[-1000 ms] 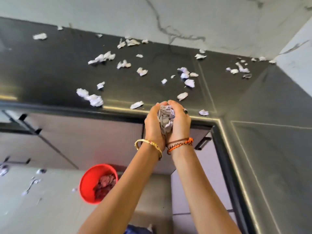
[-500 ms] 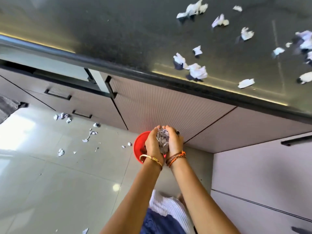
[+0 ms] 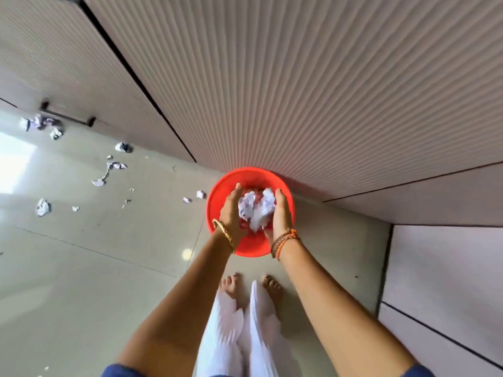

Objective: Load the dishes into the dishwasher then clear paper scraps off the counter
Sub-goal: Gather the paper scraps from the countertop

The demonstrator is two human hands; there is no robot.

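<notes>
A red round bin [image 3: 251, 250] stands on the floor against the cabinet front. Both my hands are directly above it, a little apart, palms facing each other. A wad of crumpled white paper scraps [image 3: 255, 208] sits between them. My left hand [image 3: 231, 210], with a gold bangle at the wrist, flanks the wad's left side with its fingers fairly straight. On the wad's right side is my right hand [image 3: 281, 213], which wears orange and brown thread bands. More paper lies in the bin beneath the wad. The counter and the dishwasher are out of view.
Several paper scraps lie on the glossy floor tiles to the left, such as a crumpled scrap [image 3: 42, 206] and a torn strip [image 3: 114, 167]. Ribbed cabinet doors [image 3: 299, 91] rise behind the bin, one with a dark handle [image 3: 68, 118]. My bare feet [image 3: 231, 287] stand just before the bin.
My view swung down from the counter to the floor. Both hands carried the paper wad from the counter edge down over the red bin and have parted around it.
</notes>
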